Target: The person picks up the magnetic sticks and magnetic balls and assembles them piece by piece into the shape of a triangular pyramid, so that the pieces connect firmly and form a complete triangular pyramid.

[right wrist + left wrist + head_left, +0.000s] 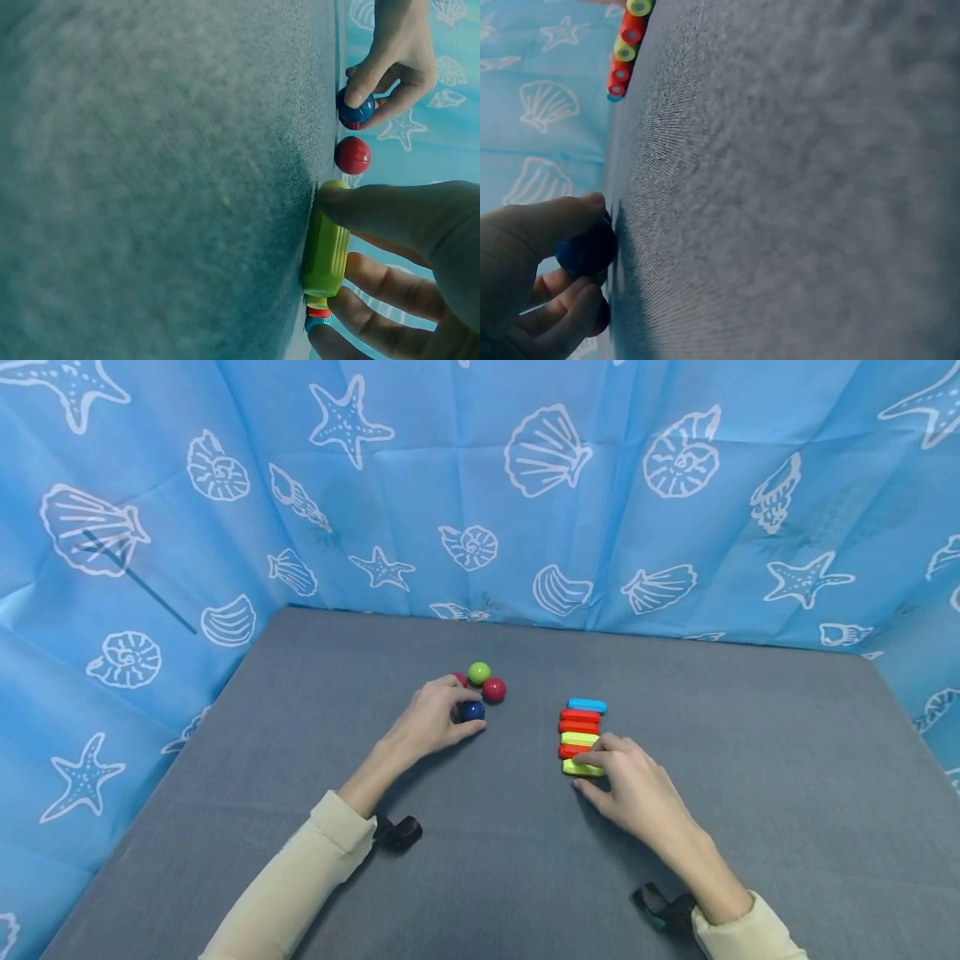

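Note:
The left hand (435, 717) pinches a dark blue ball (472, 711) between thumb and fingers, low over the grey table. Close by that hand are a green ball (479, 673), a red ball (494, 690) and another red ball (459, 679) partly hidden by the fingers. In the right wrist view the blue ball (355, 109) shows under the left thumb. My right hand (637, 785) holds the nearest yellow-green ridged stick (582, 768) of a row, thumb on its near side and fingers on the other. Its right end is hidden by the fingers.
Beyond the held stick, the row continues with a red stick (570, 751), a yellow one (577, 738), more red sticks (580, 716) and a blue one (587, 705) farthest away. A blue shell-patterned curtain (480, 485) hangs behind the grey table (750, 760).

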